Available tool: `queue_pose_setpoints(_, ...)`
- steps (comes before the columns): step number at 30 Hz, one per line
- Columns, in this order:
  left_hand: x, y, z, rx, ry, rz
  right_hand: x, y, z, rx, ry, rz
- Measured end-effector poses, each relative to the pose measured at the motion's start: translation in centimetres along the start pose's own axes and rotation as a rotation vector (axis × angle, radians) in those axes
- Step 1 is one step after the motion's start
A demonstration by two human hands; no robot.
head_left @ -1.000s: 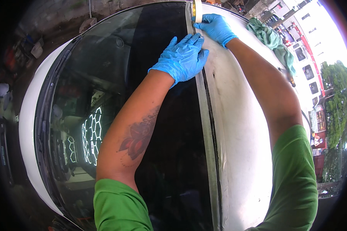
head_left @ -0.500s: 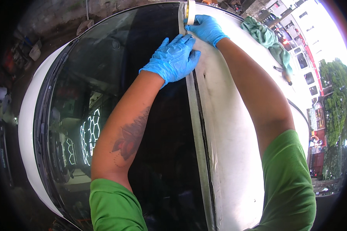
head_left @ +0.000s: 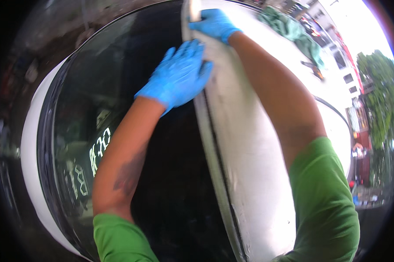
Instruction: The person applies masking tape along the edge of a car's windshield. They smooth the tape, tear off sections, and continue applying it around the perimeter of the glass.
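Observation:
A roll of cream masking tape (head_left: 195, 10) stands on edge at the far end of the seam between windshield and roof, blurred. My right hand (head_left: 215, 24), in a blue glove, grips it between thumb and fingers. Nearer me, my left hand (head_left: 177, 74), also gloved in blue, lies flat with fingers stretched over the seam, its thumb apart. From beneath it a pale tape strip (head_left: 206, 135) runs toward me along the top edge of the dark windshield (head_left: 179, 174). Beside the strip is a narrow dark gap, then the scuffed white car roof (head_left: 253, 157).
A crumpled green cloth (head_left: 288, 30) lies on the roof at the far right, near a small dark-and-orange tool (head_left: 314, 70). The white hood (head_left: 29, 144) curves along the left. Past the car on the right are a parked white vehicle (head_left: 348, 78) and trees (head_left: 376, 83).
The view has shifted and blurred, so the car and both hands appear farther left. The tape roll sits closer to the upper edge, still in my right hand; my left hand stays flat on the seam.

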State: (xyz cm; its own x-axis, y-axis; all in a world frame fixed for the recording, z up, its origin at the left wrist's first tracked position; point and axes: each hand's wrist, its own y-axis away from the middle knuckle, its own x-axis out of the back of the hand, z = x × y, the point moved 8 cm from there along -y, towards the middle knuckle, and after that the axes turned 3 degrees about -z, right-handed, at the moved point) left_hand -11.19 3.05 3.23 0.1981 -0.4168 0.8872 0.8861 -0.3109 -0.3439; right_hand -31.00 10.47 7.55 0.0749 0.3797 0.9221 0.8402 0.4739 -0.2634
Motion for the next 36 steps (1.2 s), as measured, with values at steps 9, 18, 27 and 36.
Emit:
queue_pose_setpoints(9, 1.3, 2.5, 0.4, -0.102, 0.092, 0.124, 0.8, 2.5, -5.4, 0.081, 0.152, -0.007)
queue_pose_setpoints(18, 0.7, 1.6, 2.0, -0.153, 0.166, 0.092, 0.6, 3.3, -3.6, 0.252, 0.191, -0.019)
queue_pose_setpoints(27, -0.2, 1.4, -0.7, -0.065, 0.195, -0.036, 0.5, 3.7, -6.0, 0.243, 0.196, -0.119)
queue_pose_setpoints(36, -1.9, 1.5, -1.1, -0.089, 0.134, -0.105, 2.7, 7.3, -7.0, 0.266, 0.294, 0.148)
